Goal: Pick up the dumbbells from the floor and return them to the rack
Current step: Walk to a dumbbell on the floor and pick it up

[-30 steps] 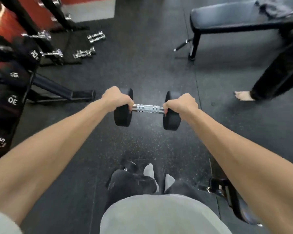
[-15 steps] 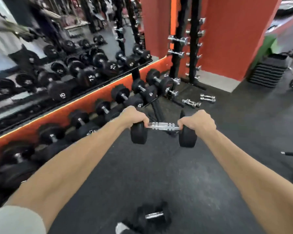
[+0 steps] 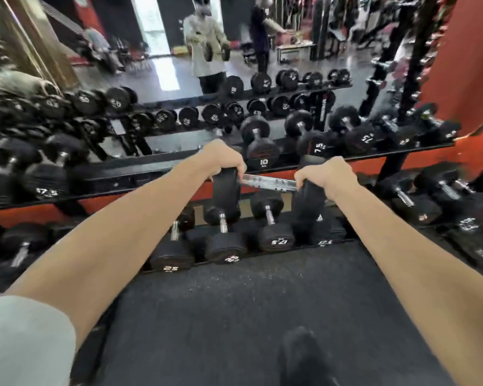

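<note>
A black dumbbell with a chrome handle hangs level in front of me, held at both ends. My left hand grips its left head from above, and my right hand grips its right head the same way. The dumbbell is in the air in front of the two-tier rack, between the upper shelf and the lower row. The lower row holds black dumbbells marked 25 and 17.5 directly under my hands.
The upper shelf carries dumbbells marked 10 and 7.5. A mirror behind the rack reflects people and the gym. An orange wall stands at right. Black rubber floor lies below, with my dark shoe on it.
I have turned from the open floor to face the rack head-on and come closer. The dumbbell, still held in both hands, now hangs right before the rack's shelves.
</note>
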